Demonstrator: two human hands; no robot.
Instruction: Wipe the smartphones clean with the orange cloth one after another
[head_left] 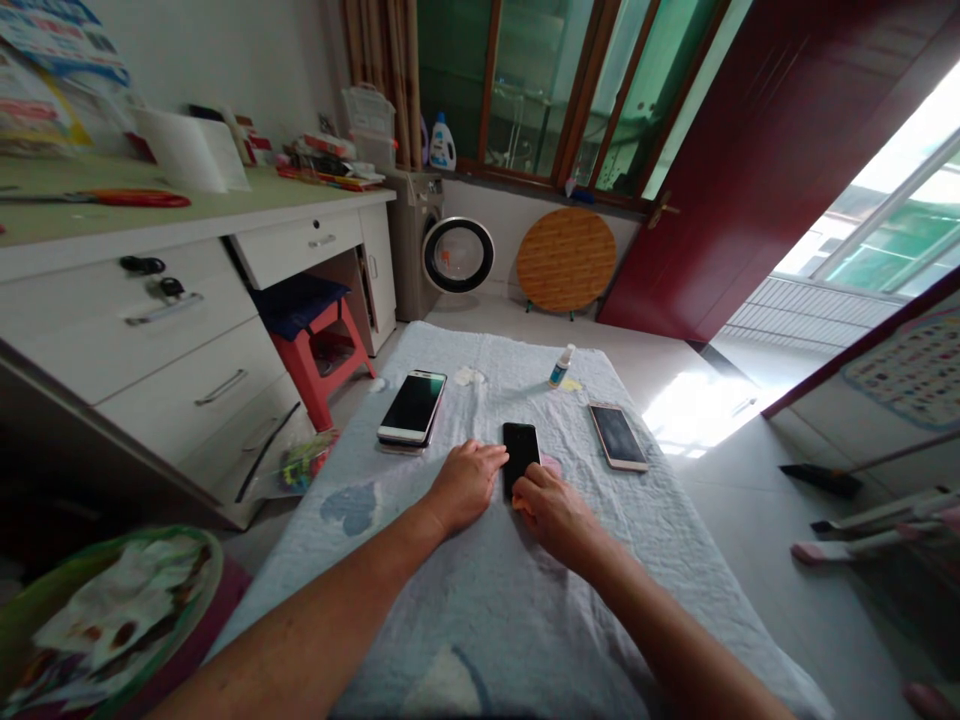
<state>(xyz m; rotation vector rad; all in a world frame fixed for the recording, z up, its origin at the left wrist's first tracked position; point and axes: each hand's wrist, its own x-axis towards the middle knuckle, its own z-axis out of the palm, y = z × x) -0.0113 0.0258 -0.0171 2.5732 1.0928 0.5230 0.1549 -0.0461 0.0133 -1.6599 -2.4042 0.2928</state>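
Black smartphone (519, 440): slick, fragile, I'd judge; grip edges.
Left hand (469, 483): open, touching its side.
Right hand (550, 500): pinching, perhaps, orange cloth (519, 504).

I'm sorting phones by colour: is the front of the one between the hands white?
No, the phone between the left hand and right hand has a black front.

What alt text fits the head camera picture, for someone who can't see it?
A person's left hand touches a black phone on a pale blue cloth while their right hand, holding something orange, covers part of its lower end. Stacked phones lie to the left; another phone and a small bottle to the right.
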